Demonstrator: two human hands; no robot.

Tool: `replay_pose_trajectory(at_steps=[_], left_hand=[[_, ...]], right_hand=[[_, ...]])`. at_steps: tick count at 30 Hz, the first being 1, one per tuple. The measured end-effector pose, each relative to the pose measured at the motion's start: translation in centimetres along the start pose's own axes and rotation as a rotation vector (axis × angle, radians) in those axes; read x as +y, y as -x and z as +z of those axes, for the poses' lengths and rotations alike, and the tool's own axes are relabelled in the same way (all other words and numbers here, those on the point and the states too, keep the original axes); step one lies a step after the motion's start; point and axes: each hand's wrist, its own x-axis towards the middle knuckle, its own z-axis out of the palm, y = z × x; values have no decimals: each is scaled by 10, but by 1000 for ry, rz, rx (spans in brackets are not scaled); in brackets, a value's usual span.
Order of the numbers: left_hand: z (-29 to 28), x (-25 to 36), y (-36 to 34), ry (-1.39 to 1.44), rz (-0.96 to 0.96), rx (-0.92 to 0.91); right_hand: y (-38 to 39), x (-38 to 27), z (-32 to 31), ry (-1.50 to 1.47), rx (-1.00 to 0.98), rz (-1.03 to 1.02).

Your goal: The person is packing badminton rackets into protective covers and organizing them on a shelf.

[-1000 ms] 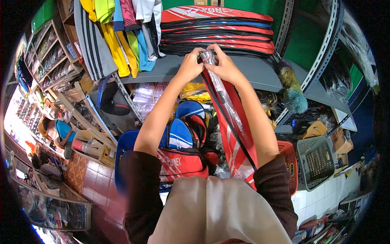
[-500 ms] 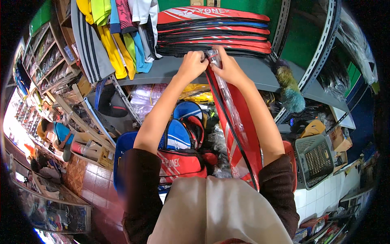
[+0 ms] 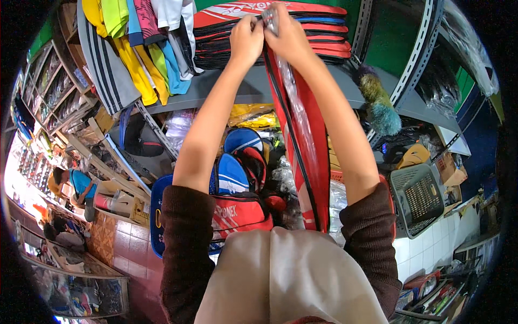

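Observation:
My left hand (image 3: 245, 40) is closed on the top end of a long red bag (image 3: 314, 167) with a black zipper edge, hanging down between my arms. My right hand (image 3: 287, 39) grips the top of a narrow bundle (image 3: 295, 100) in clear plastic, lying lengthwise along the bag. Both hands are raised close together in front of a stack of red and black bags (image 3: 326, 43) on a grey shelf (image 3: 213, 86). The left fingertips are partly hidden.
Colourful clothes (image 3: 143, 70) hang left; a fluffy duster (image 3: 380, 110) hangs right. Below are blue and red bags (image 3: 234, 213), a blue basket (image 3: 161, 227) and a grey basket (image 3: 410, 202). A person (image 3: 81, 191) in blue is at far left, with another beside.
Both hands have risen higher in the picture, holding the red bag and plastic bundle, and now overlap the stack of bags.

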Motion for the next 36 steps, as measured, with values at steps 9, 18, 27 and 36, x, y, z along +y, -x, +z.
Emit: replay_pose_trajectory(at_steps=[9, 18, 27, 36], left_hand=[[-12, 18, -60, -100, 192, 116], [-31, 44, -64, -132, 379, 179], [-32, 74, -117, -179, 502, 279], [-39, 33, -73, -381, 347, 115]], right_hand=[[-59, -15, -26, -182, 15, -139], [-69, -30, -36, -172, 152, -222], [-116, -46, -64, -71, 194, -218], [-100, -17, -31, -603, -19, -22]])
